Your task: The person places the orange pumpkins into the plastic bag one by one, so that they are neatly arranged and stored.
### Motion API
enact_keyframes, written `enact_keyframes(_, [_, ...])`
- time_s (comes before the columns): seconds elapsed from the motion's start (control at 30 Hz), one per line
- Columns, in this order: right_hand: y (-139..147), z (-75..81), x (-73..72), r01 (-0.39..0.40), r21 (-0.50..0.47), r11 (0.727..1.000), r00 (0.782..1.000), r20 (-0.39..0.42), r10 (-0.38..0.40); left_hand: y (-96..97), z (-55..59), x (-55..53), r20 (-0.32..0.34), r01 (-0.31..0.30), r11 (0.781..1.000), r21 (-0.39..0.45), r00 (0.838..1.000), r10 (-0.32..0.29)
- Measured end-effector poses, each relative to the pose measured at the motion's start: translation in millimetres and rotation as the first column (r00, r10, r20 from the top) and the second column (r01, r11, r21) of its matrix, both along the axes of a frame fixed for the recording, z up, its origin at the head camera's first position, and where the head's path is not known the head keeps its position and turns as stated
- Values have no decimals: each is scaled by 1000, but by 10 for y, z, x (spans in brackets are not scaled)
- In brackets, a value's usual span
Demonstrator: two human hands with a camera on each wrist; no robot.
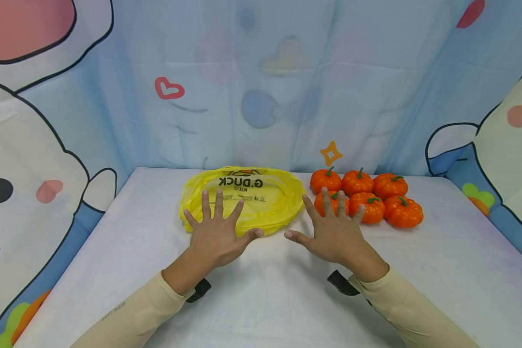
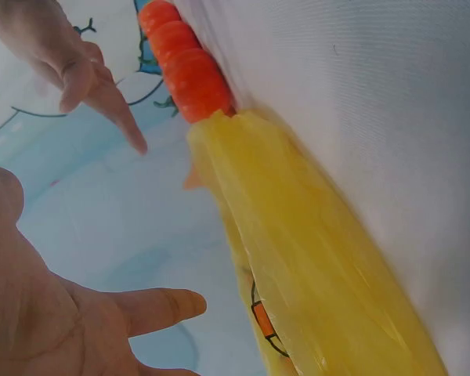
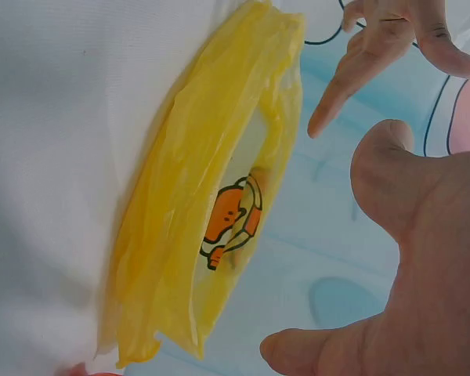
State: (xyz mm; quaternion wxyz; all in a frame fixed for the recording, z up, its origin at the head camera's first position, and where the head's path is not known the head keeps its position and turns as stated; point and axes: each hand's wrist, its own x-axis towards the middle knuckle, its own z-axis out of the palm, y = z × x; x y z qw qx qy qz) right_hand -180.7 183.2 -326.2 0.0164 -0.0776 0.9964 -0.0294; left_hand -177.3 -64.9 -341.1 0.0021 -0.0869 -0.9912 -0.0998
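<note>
1. The left hand [image 1: 219, 234] is spreading its fingers wide and holding nothing; it is hovering before the yellow bag [image 1: 261, 205], its fingertips overlapping the bag in the head view, while the left wrist view is showing a gap between them.
2. The right hand [image 1: 337, 234] is likewise spreading wide and gripping nothing. It is hovering between the bag's right end and the pumpkins [image 1: 367, 208]; its fingers are partly covering the front left one in the head view, but the left wrist view is showing that hand apart from them.
3. The bag is lying on the far part of the white counter [image 1: 261, 299], left of the pumpkins. Its mouth is appearing to gape, with dark lettering showing in the head view and an orange print in the wrist views.
4. The six pumpkins are standing close together just right of the bag, in a back row of three and a front row of three, green stems showing.
5. As for progress, neither hand is gripping anything, so handling is seeming, in my judgement, not to be under way. The bag is already lying spread; all six pumpkins are sitting outside it, and none is showing within.
6. Behind the counter a blue cloth [image 1: 269, 140] with cartoon prints is hanging; beige sleeves [image 1: 135, 309] are covering both forearms.
</note>
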Motion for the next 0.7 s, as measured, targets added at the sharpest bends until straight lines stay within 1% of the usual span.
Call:
enact_keyframes(0.13, [-4, 0, -6, 0, -4, 1000, 1000, 4, 0, -12, 4, -14, -3, 2, 1000, -21, 1000, -2])
enact_keyframes(0.2, [7, 16, -22, 1, -12, 1000, 1000, 9, -1, -47, 33, -46, -9, 5, 1000, -30, 1000, -5])
enact_keyframes(0.27, [55, 46, -63, 2, -31, 1000, 1000, 10, -1, -130, 85, -113, -30, 9, 1000, -7, 1000, -9])
enact_keyframes(0.3, [92, 69, -96, 3, -46, 999, 1000, 5, -3, -197, 118, -170, -43, 8, 1000, 14, 999, -7])
enact_keyframes(0.33, [137, 91, -141, 4, -63, 998, 1000, -7, -4, -285, 152, -234, -51, 4, 998, 55, 999, -1])
enact_keyframes(0.37, [194, 111, -194, 5, -81, 997, 1000, -23, -7, -388, 184, -310, -58, -5, 993, 115, 998, 12])
enact_keyframes(0.4, [261, 127, -252, 3, -98, 995, 999, -48, -8, -504, 201, -395, -65, -16, 982, 188, 997, 29])
enact_keyframes(0.43, [326, 140, -318, 5, -121, 993, 998, -68, -14, -643, 211, -488, -65, -25, 960, 280, 997, 45])
enact_keyframes(0.47, [394, 146, -385, 9, -132, 991, 995, -92, -22, -785, 205, -584, -38, -41, 916, 400, 997, 62])
enact_keyframes(0.5, [468, 146, -449, 13, -143, 990, 993, -111, -29, -923, 182, -678, 9, -57, 839, 542, 998, 62])
enact_keyframes(0.53, [544, 137, -507, 18, -152, 988, 992, -123, -37, -1052, 144, -759, 57, -79, 730, 679, 997, 54])
enact_keyframes(0.57, [615, 125, -554, 27, -161, 987, 991, -122, -47, -1168, 93, -832, 99, -104, 603, 791, 994, 42])
enact_keyframes(0.6, [679, 109, -595, 35, -164, 986, 992, -117, -55, -1275, 30, -897, 137, -128, 472, 872, 990, 16])
enact_keyframes(0.63, [736, 90, -629, 46, -164, 985, 993, -103, -64, -1366, -32, -950, 170, -152, 337, 929, 985, -22])
enact_keyframes(0.67, [783, 69, -660, 52, -159, 986, 993, -92, -68, -1441, -98, -991, 188, -170, 216, 962, 980, -66])
enact_keyframes(0.7, [822, 53, -682, 57, -159, 986, 995, -78, -70, -1502, -159, -1017, 187, -172, 135, 976, 976, -110])
